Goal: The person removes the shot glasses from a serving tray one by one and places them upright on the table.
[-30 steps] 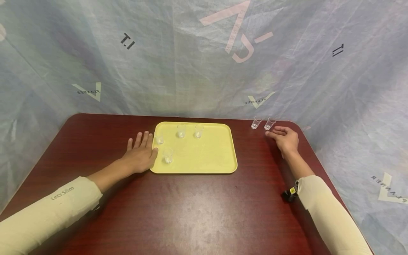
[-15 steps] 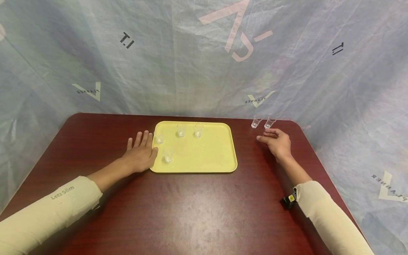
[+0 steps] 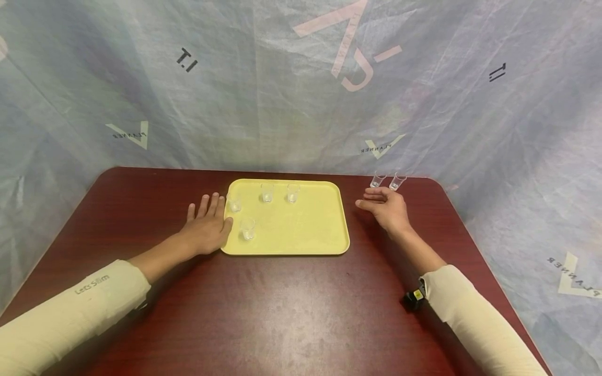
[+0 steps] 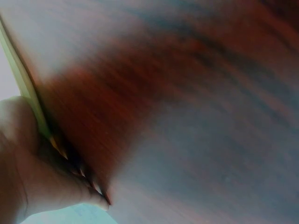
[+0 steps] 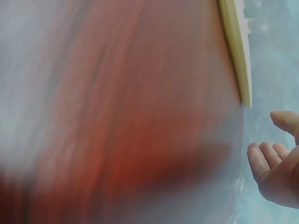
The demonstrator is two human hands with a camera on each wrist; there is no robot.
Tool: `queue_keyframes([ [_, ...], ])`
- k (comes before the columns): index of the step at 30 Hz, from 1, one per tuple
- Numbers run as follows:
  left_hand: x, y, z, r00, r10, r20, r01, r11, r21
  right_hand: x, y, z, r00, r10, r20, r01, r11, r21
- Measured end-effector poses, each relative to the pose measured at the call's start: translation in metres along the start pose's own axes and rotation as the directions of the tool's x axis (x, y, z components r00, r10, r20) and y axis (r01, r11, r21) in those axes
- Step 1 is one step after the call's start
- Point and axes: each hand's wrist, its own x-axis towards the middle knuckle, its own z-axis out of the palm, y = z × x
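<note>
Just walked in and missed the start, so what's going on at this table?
A person sits at a dark red table with a yellow tray holding four small clear cups. The left hand rests flat against the tray's left edge. The right hand, holding nothing, hovers between the tray and two more cups near the far right corner.

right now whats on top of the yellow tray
Four small clear cups stand upright on the yellow tray: three near its far edge, one near its left edge. They look empty, though too small to be sure. The left hand rests flat against the tray's left edge.
</note>
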Motion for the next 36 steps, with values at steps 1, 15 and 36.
queue_keyframes([
  [1,0.000,0.000,0.000,1.000,0.000,0.001,0.000,1.000,-0.002,0.000,-0.003,0.003,1.000,-0.007,0.008,0.007,1.000,0.008],
  [15,0.004,-0.007,0.004,1.000,-0.007,0.005,0.007,1.000,0.012,0.002,-0.031,0.040,0.994,-0.047,0.097,0.045,0.999,0.021],
  [36,0.003,-0.007,0.004,1.000,0.006,-0.011,-0.006,1.000,-0.004,0.005,-0.061,0.098,0.973,-0.093,0.213,0.084,0.995,0.052],
])
